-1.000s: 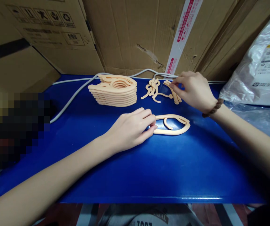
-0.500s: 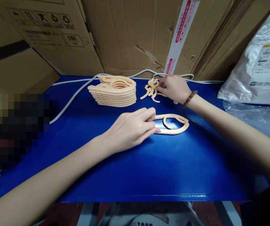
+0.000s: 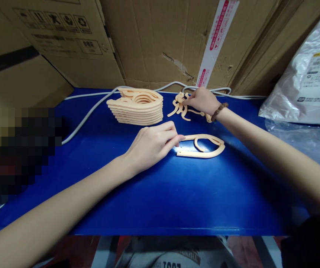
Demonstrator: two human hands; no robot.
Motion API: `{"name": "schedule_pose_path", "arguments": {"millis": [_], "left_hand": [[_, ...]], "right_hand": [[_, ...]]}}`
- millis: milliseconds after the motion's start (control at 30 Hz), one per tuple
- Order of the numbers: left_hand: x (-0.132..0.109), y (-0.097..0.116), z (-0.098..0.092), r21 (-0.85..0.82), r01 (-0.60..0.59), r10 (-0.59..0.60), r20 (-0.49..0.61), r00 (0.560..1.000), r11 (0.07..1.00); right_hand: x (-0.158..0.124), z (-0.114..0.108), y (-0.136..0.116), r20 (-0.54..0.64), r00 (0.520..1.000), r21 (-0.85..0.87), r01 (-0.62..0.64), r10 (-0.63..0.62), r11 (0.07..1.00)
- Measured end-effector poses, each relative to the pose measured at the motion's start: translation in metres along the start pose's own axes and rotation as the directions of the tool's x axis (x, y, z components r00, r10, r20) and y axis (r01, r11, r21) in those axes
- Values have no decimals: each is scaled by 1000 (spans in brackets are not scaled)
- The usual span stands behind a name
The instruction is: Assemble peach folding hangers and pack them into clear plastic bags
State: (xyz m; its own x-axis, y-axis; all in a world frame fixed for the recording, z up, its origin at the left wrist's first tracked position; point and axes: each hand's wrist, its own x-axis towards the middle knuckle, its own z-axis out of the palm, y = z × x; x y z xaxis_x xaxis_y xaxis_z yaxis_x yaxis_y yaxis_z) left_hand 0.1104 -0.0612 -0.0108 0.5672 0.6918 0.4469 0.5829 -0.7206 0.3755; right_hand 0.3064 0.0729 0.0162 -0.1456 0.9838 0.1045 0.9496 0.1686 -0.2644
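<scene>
A peach folding clothes hanger (image 3: 197, 155) lies on the blue table, its two arms forming a long loop with a curved hook inside. My left hand (image 3: 155, 143) pinches the left end of its upper arm, while the lower arm's end shows free. Farther back, my right hand (image 3: 204, 101), with a brown bead bracelet at the wrist, has its fingers closed in a small pile of loose peach hanger hooks (image 3: 187, 111). The fingertips seem to pinch one hook, partly hidden among the others. Left of that pile stands a neat stack of folded hangers (image 3: 139, 115).
The blue table (image 3: 204, 201) backs onto large cardboard boxes (image 3: 154, 44). A white cable (image 3: 89, 117) runs along the back and down the left. At the right are a white plastic bag with labels (image 3: 301, 85) and clear plastic film (image 3: 293, 137).
My left hand has shifted slightly up and left; its fingers have come off the lower arm, whose end now shows. My right hand has moved slightly left, deeper into the hooks.
</scene>
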Motion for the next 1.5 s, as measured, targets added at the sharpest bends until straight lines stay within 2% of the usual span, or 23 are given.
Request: {"name": "schedule_pose_path", "arguments": {"millis": [133,200,333,400,467,533,700,767,833,900,967,1033,1100,1200,1267,1367,1500], "left_hand": [[0,-1,1,-10,3,-3,7,1000,1000],[0,0,1,-47,23,-22,10,1000,999],[0,3,0,-122,68,-71,-19,997,990],[1,5,-1,-153,90,-97,-34,995,984],[1,6,-1,-194,131,-141,-39,989,972],[1,6,0,-231,173,-186,-37,982,957],[2,7,7,-447,188,-212,-4,977,875],[2,10,9,-527,192,-201,41,979,828],[2,13,9,-546,220,-210,83,974,808],[1,16,10,-555,246,-231,98,968,795],[1,18,9,-606,260,-257,94,962,752],[1,18,8,-660,263,-286,75,955,704],[2,16,6,-676,261,-321,38,946,689],[5,13,2,-620,239,-328,-31,944,747],[6,10,1,-572,243,-319,-36,947,784],[5,5,4,-522,301,-341,22,940,798],[1,2,5,-427,338,-343,68,937,839]], "right_hand": [[-4,-9,1,-8,999,213,-40,43,976],[-14,-17,2,14,999,379,-50,49,924],[-51,-29,7,124,991,668,-50,-44,743],[-74,-31,10,173,982,716,-69,-81,695],[-97,-31,11,234,964,813,-124,-126,569],[-116,-29,10,306,939,847,-192,-157,496],[-143,-22,-2,455,851,825,-292,-262,484],[-148,-20,-8,455,834,828,-268,-311,493],[-152,-18,-12,411,840,836,-192,-354,514],[-154,-18,-14,344,860,814,-72,-377,577],[-157,-18,-12,254,886,719,95,-388,688],[-161,-18,-8,133,895,540,296,-427,788],[-165,-17,-1,20,863,299,477,-505,827],[-171,-13,8,-26,774,-1,632,-632,775],[-174,-9,12,-19,730,-101,678,-683,728],[-175,-4,15,-32,687,-157,714,-726,683],[-174,-2,16,-45,679,-158,719,-732,677]]}}
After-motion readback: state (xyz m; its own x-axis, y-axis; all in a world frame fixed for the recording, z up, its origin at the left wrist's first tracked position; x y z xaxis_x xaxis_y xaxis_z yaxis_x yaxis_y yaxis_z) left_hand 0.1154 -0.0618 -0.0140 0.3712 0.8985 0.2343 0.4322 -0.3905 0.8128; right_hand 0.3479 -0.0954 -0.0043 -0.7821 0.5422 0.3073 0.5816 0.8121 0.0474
